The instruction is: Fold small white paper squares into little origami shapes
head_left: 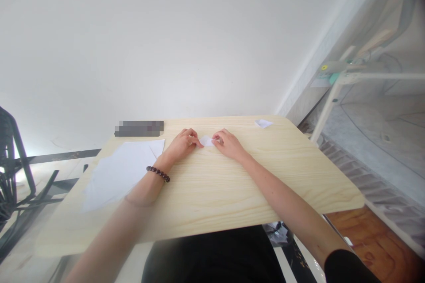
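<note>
A small piece of folded white paper (206,141) lies on the light wooden table between my two hands. At its left edge, my left hand (186,142) pinches the paper with thumb and fingertips; a dark bead bracelet circles that wrist. My right hand (228,143) grips the opposite edge between thumb and curled fingers. Parts of the paper are hidden under the fingertips, so its exact folds cannot be made out.
Loose white sheets (122,168) are spread on the left side of the table (212,203). A blurred-out dark object (139,128) sits at the back left. Another folded white paper (264,123) rests at the back right. A white wall stands behind the table.
</note>
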The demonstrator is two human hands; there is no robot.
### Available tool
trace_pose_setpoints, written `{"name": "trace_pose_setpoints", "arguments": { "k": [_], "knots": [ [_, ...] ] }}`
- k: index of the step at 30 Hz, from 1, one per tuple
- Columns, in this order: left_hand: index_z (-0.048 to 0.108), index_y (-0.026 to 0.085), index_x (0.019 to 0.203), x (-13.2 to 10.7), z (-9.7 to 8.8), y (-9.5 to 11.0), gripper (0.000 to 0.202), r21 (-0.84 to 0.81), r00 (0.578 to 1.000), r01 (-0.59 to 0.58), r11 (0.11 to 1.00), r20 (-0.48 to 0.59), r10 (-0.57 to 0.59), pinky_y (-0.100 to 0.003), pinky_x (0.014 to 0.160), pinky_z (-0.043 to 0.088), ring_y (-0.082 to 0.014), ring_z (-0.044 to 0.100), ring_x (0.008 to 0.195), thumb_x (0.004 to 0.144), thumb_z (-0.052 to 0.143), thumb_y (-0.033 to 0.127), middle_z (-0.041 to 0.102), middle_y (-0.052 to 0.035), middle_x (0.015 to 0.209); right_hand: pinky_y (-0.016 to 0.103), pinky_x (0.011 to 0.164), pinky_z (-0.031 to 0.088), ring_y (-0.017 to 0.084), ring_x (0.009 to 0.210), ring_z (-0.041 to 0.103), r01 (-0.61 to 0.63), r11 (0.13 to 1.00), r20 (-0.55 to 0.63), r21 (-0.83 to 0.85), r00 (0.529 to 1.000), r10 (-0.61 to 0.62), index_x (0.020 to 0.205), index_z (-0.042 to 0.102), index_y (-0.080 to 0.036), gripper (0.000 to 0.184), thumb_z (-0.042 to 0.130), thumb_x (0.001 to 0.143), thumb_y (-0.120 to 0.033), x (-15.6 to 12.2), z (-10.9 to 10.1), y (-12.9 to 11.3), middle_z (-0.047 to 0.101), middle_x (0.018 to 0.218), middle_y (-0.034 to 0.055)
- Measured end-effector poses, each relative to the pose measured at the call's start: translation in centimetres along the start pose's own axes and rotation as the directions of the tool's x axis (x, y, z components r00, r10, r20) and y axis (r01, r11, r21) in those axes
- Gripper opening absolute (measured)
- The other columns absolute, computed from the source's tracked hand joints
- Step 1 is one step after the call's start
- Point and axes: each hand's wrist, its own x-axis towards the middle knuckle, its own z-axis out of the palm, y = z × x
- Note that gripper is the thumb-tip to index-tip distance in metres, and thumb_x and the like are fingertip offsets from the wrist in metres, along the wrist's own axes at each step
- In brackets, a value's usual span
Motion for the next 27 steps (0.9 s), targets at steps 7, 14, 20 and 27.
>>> {"name": "trace_pose_setpoints", "arguments": {
  "k": [7, 14, 20, 27],
  "knots": [
    [0.068, 0.026, 0.077, 0.1, 0.0, 0.0, 0.021, 0.012, 1.0, -0.001, 1.0, 0.018, 0.001, -0.031, 0.08, 0.039, -0.0165, 0.046, 0.085, 0.076, 0.049, 0.015, 0.051, -0.0031, 0.088, 0.033, 0.077, 0.037, 0.019, 0.087, 0.051, -0.115, 0.978, -0.031, -0.174, 0.993, 0.111, 0.098, 0.052, -0.02, 0.035, 0.052, 0.071, -0.042, 0.0, 0.4, -1.5, 0.049, 0.095, 0.0061],
    [0.068, 0.025, 0.078, 0.1, 0.0, 0.0, 0.022, 0.021, 1.0, -0.006, 1.0, 0.029, 0.006, -0.031, 0.08, 0.038, -0.0162, 0.046, 0.084, 0.077, 0.048, 0.016, 0.052, -0.0032, 0.088, 0.032, 0.081, 0.036, 0.018, 0.092, 0.049, -0.134, 0.987, 0.034, -0.086, 0.99, 0.137, 0.101, 0.051, -0.02, 0.035, 0.055, 0.069, -0.033, 0.3, 0.4, -0.6, 0.05, 0.099, 0.005],
    [0.068, 0.025, 0.079, 0.1, -0.1, -0.1, 0.023, 0.019, 0.999, 0.002, 1.0, 0.044, -0.002, -0.031, 0.08, 0.038, -0.0163, 0.047, 0.085, 0.077, 0.047, 0.015, 0.052, -0.0033, 0.088, 0.029, 0.082, 0.038, 0.014, 0.089, 0.049, -0.089, 0.992, 0.088, 0.085, 0.993, 0.081, 0.102, 0.051, -0.022, 0.034, 0.054, 0.067, -0.022, 0.5, 0.2, 0.6, 0.049, 0.098, 0.0032],
    [0.068, 0.025, 0.08, 0.0, -0.2, 0.1, 0.022, 0.015, 0.999, 0.009, 1.0, 0.052, -0.01, -0.03, 0.079, 0.039, -0.0158, 0.048, 0.084, 0.077, 0.047, 0.017, 0.053, -0.0034, 0.088, 0.023, 0.072, 0.044, 0.005, 0.064, 0.047, -0.137, 0.94, 0.195, 0.311, 0.978, 0.078, 0.105, 0.051, -0.021, 0.041, 0.048, 0.067, -0.009, 0.4, -1.2, 1.3, 0.041, 0.104, 0.0034]
  ]
}}
